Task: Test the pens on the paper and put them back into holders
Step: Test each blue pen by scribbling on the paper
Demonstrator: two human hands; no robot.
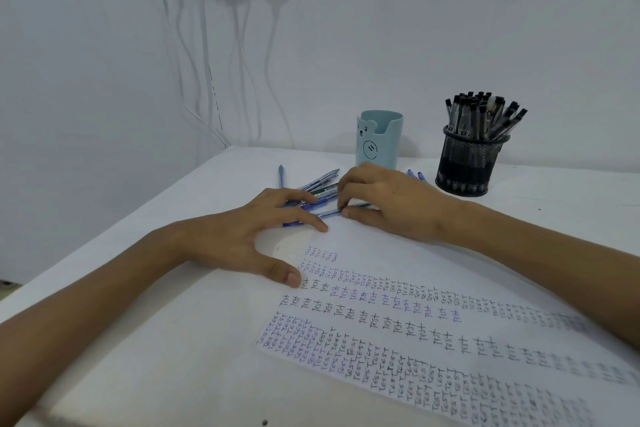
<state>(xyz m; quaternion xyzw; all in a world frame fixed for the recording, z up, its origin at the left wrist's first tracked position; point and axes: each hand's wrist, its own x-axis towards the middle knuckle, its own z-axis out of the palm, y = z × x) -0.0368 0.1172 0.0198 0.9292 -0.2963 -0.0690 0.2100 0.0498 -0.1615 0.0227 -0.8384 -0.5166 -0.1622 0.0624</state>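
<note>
Pickup step: right hand point(388, 201) has its fingers curled down, index and thumb pinching one blue pen point(329, 213) that lies across the top edge of the paper point(381, 253); the pen looks flat on the sheet, not yet lifted. Left hand point(249, 236) is spread with straight fingers resting on the loose pens point(320, 184) just beyond the paper. Its thumb is on the sheet beside the TEST rows, and it grasps nothing. To do this well: lift from mid-barrel and keep the left palm down so the neighbouring pens don't roll. Check which end is the tip, which I cannot tell from here. Then write in the blank strip above the top rows, the only open paper near the hands. Room: bear holder point(379, 139) stands just behind the right hand, mouth open, inside mostly hidden, probably the home for the blue ones. Mesh holder point(467, 163) stands to its right, packed with black pens, so a wide swing of the right elbow risks knocking it. Two pen ends point(415, 174) lie between the holders. One stray pen point(281, 175) lies apart at the left, nearer the table point(173, 340) edge that runs along the left forearm, so watch for rolling. Cables point(204, 62) hang on the wall behind the far corner, well apart from the work.
</note>
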